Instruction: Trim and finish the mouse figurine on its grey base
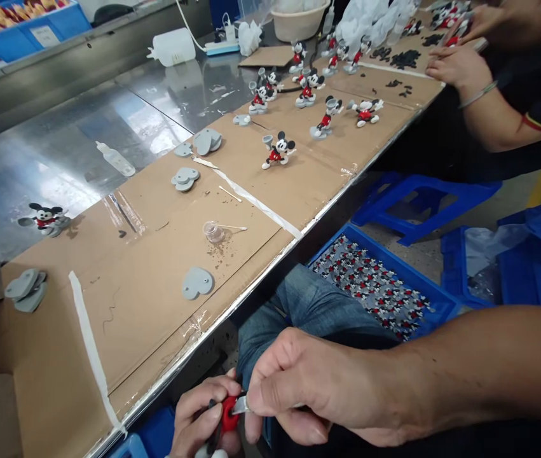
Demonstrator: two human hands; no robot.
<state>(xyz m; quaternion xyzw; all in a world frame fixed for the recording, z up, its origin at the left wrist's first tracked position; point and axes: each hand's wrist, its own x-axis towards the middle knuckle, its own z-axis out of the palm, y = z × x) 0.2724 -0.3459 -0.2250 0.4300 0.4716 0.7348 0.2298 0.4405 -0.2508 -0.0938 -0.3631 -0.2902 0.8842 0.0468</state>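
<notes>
Red figure (230, 415) under metal tool (240, 405): scraping, I judge.
My left fingers (206, 421) grip figure, right fingers (269, 393) tool; next needs steadiness.

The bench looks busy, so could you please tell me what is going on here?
Just off the near edge of the bench, the person's left hand holds a red and black figure, while the right hand holds a metal tool with its tip at the red part. A grey plate lies on the bench, and other figures stand farther along. A blue tray of small figures sits lower down. At the far end, a co-worker's hands are also at work.
</notes>
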